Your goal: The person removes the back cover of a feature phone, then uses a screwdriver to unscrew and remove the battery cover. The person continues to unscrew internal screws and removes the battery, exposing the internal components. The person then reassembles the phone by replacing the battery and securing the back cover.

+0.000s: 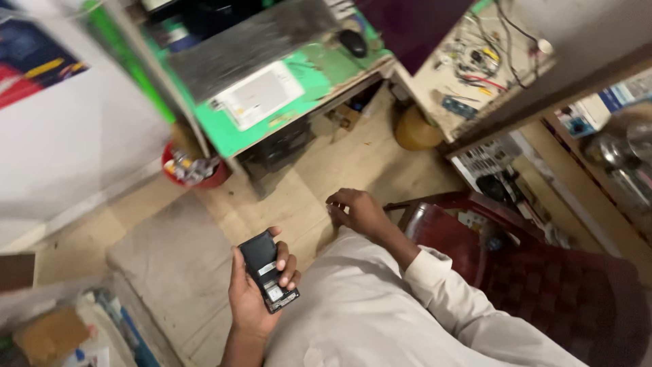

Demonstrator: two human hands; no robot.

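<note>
From the head camera, the left hand [255, 292] cradles a small black phone [267, 270] with its back cover off, palm under it and fingers curled round its right edge so the open insides face up, near the person's lap. The right hand [356, 209] rests loosely curled on the knee beside a dark red chair [543, 285]; whether it pinches something small I cannot tell. Far off stands a green-topped desk [319, 71], a red bin [193, 170] at its left.
</note>
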